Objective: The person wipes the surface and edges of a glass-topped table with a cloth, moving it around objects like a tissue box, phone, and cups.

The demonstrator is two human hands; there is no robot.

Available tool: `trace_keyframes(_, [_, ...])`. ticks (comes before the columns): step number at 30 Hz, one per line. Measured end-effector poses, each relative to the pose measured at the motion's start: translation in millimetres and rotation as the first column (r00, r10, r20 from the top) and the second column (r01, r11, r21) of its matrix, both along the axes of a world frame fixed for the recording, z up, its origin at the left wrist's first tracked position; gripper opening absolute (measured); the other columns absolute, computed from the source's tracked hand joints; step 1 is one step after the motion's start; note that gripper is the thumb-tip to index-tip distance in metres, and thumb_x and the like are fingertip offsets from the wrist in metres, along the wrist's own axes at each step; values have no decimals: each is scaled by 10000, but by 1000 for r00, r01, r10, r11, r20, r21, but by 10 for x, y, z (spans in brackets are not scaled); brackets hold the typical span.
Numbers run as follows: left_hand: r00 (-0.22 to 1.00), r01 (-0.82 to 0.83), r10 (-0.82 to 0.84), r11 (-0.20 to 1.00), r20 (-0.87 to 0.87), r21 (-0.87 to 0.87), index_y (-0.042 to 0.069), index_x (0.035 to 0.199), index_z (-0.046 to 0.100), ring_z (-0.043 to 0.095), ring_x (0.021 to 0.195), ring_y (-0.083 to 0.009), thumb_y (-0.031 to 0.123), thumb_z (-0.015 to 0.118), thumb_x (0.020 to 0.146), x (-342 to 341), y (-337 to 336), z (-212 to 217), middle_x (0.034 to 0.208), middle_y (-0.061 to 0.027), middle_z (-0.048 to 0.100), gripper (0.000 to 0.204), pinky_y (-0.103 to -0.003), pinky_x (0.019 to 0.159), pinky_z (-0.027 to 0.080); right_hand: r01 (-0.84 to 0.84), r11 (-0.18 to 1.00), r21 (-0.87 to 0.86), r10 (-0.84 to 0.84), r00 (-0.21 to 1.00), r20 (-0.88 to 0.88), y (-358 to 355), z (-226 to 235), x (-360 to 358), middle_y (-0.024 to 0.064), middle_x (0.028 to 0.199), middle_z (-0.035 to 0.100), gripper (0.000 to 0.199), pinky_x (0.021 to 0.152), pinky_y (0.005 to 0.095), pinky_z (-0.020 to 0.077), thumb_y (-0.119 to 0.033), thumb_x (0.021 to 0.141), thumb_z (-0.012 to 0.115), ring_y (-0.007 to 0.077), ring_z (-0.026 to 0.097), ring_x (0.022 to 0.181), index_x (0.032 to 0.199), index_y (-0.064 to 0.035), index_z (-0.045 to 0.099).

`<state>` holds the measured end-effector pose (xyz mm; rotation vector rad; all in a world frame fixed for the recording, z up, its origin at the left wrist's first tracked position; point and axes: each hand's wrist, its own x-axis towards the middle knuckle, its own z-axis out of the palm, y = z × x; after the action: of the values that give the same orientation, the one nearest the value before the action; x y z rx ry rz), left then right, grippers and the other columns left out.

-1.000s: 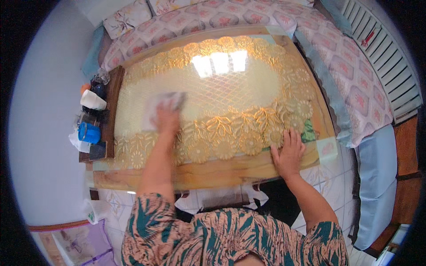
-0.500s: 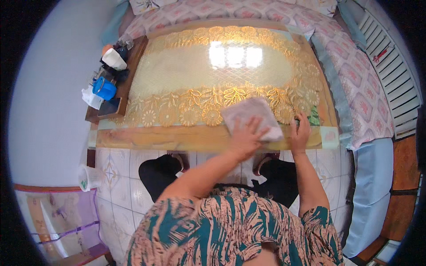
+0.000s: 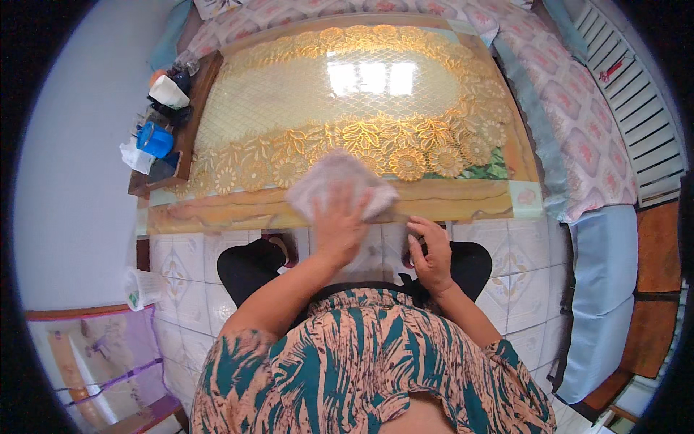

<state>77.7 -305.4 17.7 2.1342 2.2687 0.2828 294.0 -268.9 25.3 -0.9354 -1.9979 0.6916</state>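
A pale pinkish-grey cloth (image 3: pixel 318 181) lies spread on the table's near edge, a little left of the middle. Flat on top of it, fingers spread, rests my left hand (image 3: pixel 338 226); motion blurs it slightly. My right hand (image 3: pixel 431 253) is at the table's front edge, loosely bent and open, with its fingers apart and nothing in it. Beneath the cloth is the table (image 3: pixel 448 205), whose marbled border surrounds a gold lace tablecloth (image 3: pixel 347 136) that looks glossy and covered.
A wooden tray (image 3: pixel 206 90) along the left side holds a blue cup (image 3: pixel 154 139), a white cup (image 3: pixel 168 92) and tissue (image 3: pixel 136 155). A patterned sofa cover (image 3: pixel 578 130) borders the far and right sides. A white basket (image 3: pixel 143 288) stands on the floor at left.
My left hand and the cloth have slid left along the table's near edge. My right hand has drawn back off the tabletop, left and nearer to me. The whole view has shifted slightly.
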Motion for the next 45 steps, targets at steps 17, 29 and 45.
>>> trace_keyframes(17, [971,-238,239,971,-18,36,289,1441,379,224,1424,-305,330,607,850,-612,-102,-28,1537,-113,260,634,-636,1074,152,-190,981,35,185,976,117,43,300,-606,144,1217,580,376,946,428,403,-49,774,624,344,535,1126,1147,-60,579])
trace_keyframes(29, [405,-434,251,899,879,-57,128,1446,367,307,1372,-314,370,474,955,227,240,-153,1495,-145,337,558,-469,1098,224,-168,975,148,142,975,170,52,353,-710,196,1276,525,553,997,444,369,-59,747,634,365,486,1191,1279,-37,485])
trace_keyframes(45, [191,-540,44,839,981,68,-36,1276,484,516,1200,-215,83,467,966,-866,-217,35,1257,-148,560,332,-349,1038,382,-145,981,125,48,819,571,420,-186,-1143,152,1531,253,759,1109,543,167,-540,826,588,302,218,1421,1464,-224,324])
